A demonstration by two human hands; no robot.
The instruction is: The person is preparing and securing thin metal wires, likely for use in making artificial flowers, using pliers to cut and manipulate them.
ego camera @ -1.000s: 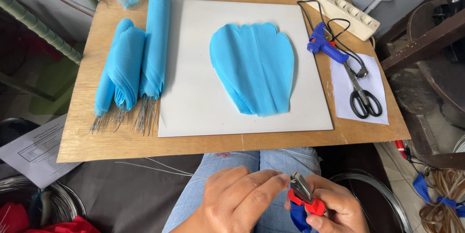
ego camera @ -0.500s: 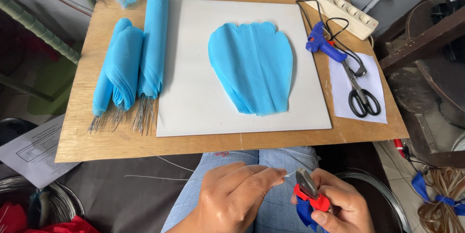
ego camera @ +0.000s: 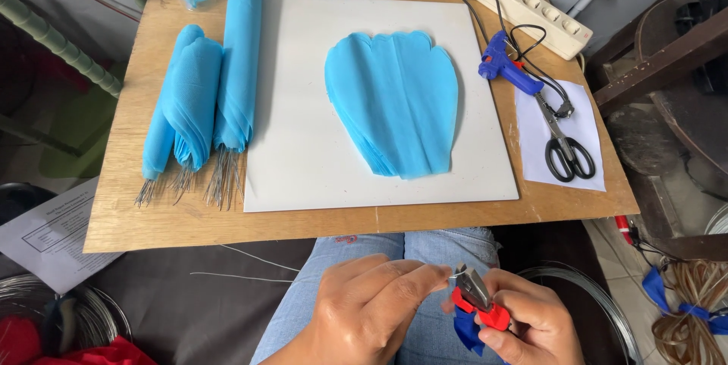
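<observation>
The right hand (ego camera: 523, 323) is closed around a pair of small pliers (ego camera: 476, 300) with red and blue handles. The metal tip of the pliers points up and toward the left hand (ego camera: 364, 312). The left hand is pinched narrow, with its fingertips (ego camera: 436, 278) just beside the tip of the pliers. Something thin may be held between those fingertips, but it is too small and blurry to tell. Both hands hang over the person's lap, above blue jeans (ego camera: 425, 247).

Just past the hands is a wooden worktop (ego camera: 341, 221). A white board (ego camera: 303, 145) lies on it, and a pile of blue petal shapes (ego camera: 394, 100) lies on the board, straight ahead of the hands. Farther off to the left side of the hands lie rolled blue bundles (ego camera: 201, 100) with thin wire ends (ego camera: 220, 179) sticking out toward the person. Off to the right side of the hands, black scissors (ego camera: 565, 145) lie on a sheet of white paper (ego camera: 584, 122). A blue glue gun (ego camera: 508, 69) sits just beyond them (its black cord loops around nearby). A white power strip (ego camera: 531, 12) is at the far right corner. Loose thin wires (ego camera: 243, 259) lie to the left of the hands, below the worktop's edge.
</observation>
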